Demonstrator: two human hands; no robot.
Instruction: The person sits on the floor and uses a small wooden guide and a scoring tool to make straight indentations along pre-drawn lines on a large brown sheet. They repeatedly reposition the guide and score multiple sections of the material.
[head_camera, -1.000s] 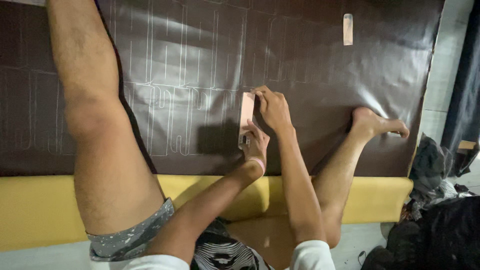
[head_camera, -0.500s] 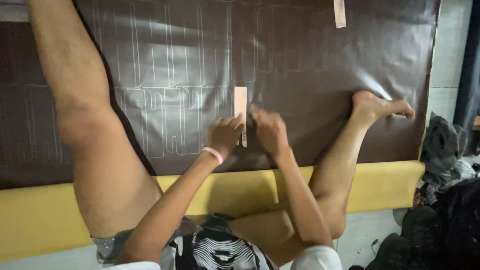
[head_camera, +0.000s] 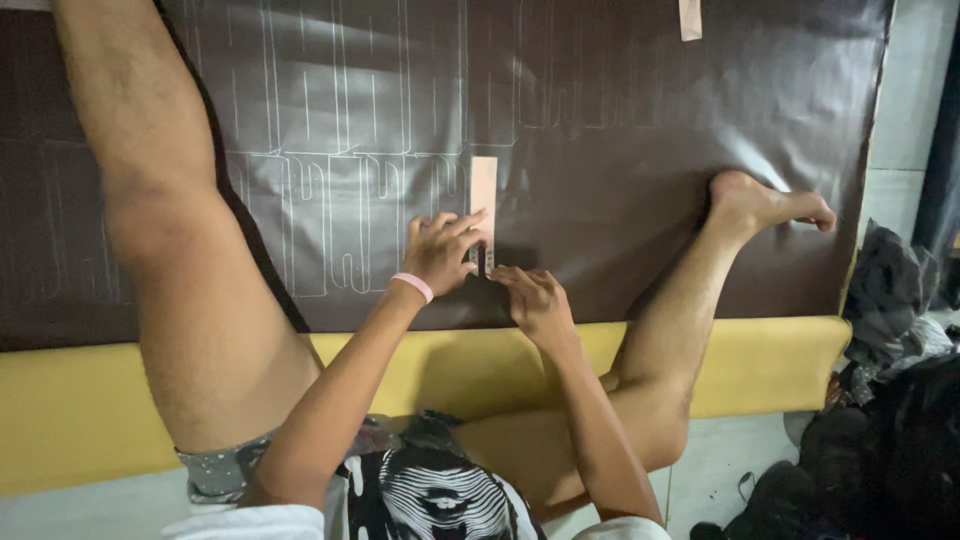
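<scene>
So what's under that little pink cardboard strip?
The strip lies flat on a big dark brown sheet marked with white outlines. The left hand presses its lower end, the right hand beside it. Any lines directly beneath the strip are hidden.

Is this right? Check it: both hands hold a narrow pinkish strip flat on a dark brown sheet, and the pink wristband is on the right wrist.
Not quite. The head view shows the pink wristband on the left wrist, not the right. The rest stands: the left hand and right hand hold the narrow pinkish strip flat on the dark brown sheet.
</scene>
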